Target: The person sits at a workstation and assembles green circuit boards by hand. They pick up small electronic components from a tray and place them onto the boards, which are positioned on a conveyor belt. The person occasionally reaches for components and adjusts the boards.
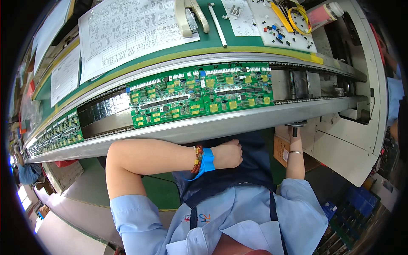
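My left hand (229, 154) is curled into a fist in front of the dark apron (255, 163), below the conveyor's metal front rail (208, 127). No object shows in it; its palm side is hidden. A beaded bracelet and a blue wrist strap (207, 159) circle that wrist. Over on the right, my right hand (294, 135) reaches up to a small metal handwheel (297, 124) with a dark handle, under the rail. Its fingers are hidden there. Two populated green circuit boards, a left one (166, 102) and a right one (238, 90), sit edge to edge in the conveyor above my hands.
More circuit boards (57, 132) lie farther left on the conveyor. Behind it, the green bench holds printed sheets (127, 34), a cream stapler-like tool (183, 19), a white pen (217, 25) and a white board (293, 41) with loose components. A white machine housing (340, 136) stands right; a cardboard box (281, 149) sits below.
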A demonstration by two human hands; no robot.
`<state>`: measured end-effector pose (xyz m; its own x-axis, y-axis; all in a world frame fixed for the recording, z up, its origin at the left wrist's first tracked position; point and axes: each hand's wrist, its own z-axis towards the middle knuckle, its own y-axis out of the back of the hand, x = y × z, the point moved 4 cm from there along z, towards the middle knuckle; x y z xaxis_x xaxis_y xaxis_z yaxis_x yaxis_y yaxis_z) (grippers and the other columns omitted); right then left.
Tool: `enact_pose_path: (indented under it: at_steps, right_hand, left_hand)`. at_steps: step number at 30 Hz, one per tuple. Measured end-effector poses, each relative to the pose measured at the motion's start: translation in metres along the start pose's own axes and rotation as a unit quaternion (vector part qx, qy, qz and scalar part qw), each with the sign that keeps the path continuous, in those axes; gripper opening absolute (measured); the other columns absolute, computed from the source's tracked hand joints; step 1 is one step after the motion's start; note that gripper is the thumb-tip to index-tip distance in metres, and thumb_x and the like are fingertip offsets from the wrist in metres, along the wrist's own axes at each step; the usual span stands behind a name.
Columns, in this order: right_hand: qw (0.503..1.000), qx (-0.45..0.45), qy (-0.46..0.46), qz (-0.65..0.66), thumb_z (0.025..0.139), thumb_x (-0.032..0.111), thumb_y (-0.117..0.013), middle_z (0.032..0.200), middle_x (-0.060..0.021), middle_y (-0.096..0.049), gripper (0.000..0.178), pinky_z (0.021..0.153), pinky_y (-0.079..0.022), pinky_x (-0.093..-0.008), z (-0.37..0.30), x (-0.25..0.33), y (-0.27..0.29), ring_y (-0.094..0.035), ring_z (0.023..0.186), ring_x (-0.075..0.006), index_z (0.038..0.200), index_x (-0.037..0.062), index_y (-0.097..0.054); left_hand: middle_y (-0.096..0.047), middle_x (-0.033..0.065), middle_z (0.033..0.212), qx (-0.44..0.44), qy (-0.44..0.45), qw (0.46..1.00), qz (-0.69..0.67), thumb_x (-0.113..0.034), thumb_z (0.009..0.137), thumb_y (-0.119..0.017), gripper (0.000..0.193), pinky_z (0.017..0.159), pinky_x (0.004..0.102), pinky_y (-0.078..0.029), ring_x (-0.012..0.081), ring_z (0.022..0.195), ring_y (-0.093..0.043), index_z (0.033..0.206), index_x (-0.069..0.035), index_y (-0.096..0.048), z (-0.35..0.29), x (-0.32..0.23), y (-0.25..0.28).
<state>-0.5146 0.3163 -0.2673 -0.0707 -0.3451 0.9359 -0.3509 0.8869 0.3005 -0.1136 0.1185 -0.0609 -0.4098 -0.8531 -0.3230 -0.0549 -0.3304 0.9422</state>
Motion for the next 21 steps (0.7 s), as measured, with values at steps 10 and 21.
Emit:
enact_pose_path:
  at_steps: [10,21]
  right_hand:
    - [0.901,-0.144,0.391,-0.121,0.087,0.002,-0.043,0.098,-0.0091,-0.049,0.019,0.079,-0.043,-0.0288,-0.130,0.285,-0.042,-0.051,0.085,-0.0181,0.105,-0.0002,-0.047]
    - [0.742,0.302,0.547,-0.244,0.071,-0.004,-0.055,0.105,-0.0070,-0.062,0.027,0.082,-0.037,-0.0332,-0.222,0.330,-0.184,-0.055,0.094,-0.0230,0.096,0.0046,-0.060]
  left_hand:
    - [-0.054,0.0016,0.065,-0.015,0.002,1.000,-0.012,-0.014,0.070,-0.056,0.007,0.066,0.0289,-0.040,0.0177,0.069,-0.054,0.065,-0.009,-0.056,0.003,-0.004,-0.005]
    - [-0.054,0.0001,0.065,-0.008,0.028,0.999,0.023,-0.016,0.071,-0.056,0.008,0.065,0.0282,-0.038,0.0170,0.070,-0.053,0.065,-0.010,-0.058,0.019,0.000,-0.007]
